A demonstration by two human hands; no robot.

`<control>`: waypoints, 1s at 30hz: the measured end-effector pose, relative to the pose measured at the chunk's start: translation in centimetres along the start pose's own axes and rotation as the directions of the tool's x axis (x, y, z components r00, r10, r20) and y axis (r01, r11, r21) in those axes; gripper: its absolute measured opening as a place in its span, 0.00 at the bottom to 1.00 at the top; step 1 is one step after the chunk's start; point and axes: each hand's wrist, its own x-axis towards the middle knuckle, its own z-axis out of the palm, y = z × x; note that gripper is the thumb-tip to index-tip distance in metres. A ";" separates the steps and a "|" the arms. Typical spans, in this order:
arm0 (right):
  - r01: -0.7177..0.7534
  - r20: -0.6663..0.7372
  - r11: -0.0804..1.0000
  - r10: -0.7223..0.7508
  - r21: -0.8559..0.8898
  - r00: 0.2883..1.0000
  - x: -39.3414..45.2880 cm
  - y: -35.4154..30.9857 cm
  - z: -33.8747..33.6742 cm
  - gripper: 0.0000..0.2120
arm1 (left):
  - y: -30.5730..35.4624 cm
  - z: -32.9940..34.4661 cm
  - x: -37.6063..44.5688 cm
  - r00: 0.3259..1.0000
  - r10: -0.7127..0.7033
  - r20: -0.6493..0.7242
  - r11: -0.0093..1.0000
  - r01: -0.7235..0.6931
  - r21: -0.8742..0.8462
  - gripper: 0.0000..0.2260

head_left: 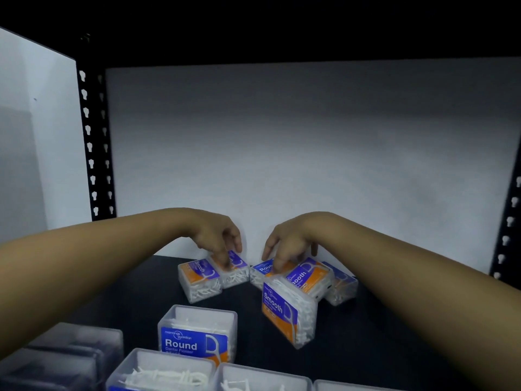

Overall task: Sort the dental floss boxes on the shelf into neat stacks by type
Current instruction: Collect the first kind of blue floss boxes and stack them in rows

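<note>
Clear, boxy plastic floss boxes with glossy blue-and-orange labels, scattered across the matte black shelf (380, 334). Left hand (217, 235), fingers curled down, pinching a rear box (235, 268). Right hand (287, 244), fingertips pressing the "Round" box (262, 270) beside a tilted "Smooth" box (287, 309). White wall (282, 150) behind.

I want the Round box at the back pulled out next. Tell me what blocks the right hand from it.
Little blocks it: the right hand already has fingertips on the Round box. A tilted Smooth box leans beside it and an upright Smooth box stands in front, crowding the way out toward you.
</note>
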 end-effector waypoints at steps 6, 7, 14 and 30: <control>0.037 0.055 0.999 -0.038 0.016 0.998 0.4 -0.4 -0.3 0.29 | 1.5 0.4 0.2 0.999 0.008 0.047 0.996 -0.012 0.091 0.25; 0.032 0.056 0.999 -0.034 0.028 0.998 0.4 -0.3 -0.4 0.29 | 1.8 0.4 0.2 0.999 0.009 0.037 0.995 -0.013 0.098 0.25; -0.042 -0.088 0.997 0.048 0.070 0.995 -1.4 2.0 -1.5 0.21 | 3.4 1.1 0.4 0.989 0.092 -0.119 0.996 -0.090 0.028 0.18; -0.290 -0.215 0.954 0.300 0.081 0.929 -8.3 9.7 -1.2 0.13 | 8.5 2.3 2.7 0.993 -0.009 -0.116 0.994 0.021 0.103 0.28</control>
